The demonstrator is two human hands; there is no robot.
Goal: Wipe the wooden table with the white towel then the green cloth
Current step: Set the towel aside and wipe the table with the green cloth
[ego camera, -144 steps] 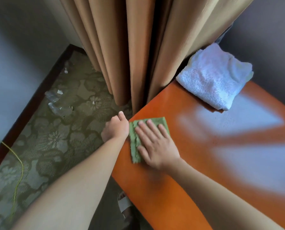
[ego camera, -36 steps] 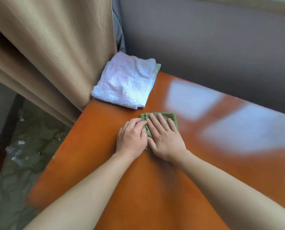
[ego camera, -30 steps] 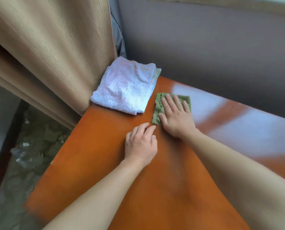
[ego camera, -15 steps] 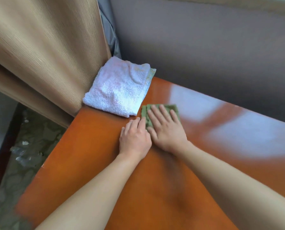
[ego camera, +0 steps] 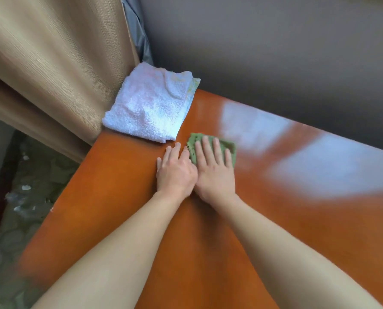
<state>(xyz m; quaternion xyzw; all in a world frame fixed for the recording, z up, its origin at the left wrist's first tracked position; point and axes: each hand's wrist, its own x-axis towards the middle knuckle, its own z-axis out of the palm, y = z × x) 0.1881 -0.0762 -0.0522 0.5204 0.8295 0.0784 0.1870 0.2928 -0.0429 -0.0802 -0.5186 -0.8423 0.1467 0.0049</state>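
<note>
Right hand (ego camera: pixel 215 172) lies flat, fingers spread, pressing green cloth (ego camera: pixel 210 144) onto wooden counter (ego camera: pixel 123 197). Left hand (ego camera: pixel 175 172) rests flat beside it, touching. White towel (ego camera: pixel 150 105) sits folded at far corner, against curtain (ego camera: pixel 52 63).

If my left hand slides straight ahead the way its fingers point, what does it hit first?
Probably the white towel: the left hand lies flat on the table, fingers aimed at the towel's near corner, bare wood between.
</note>
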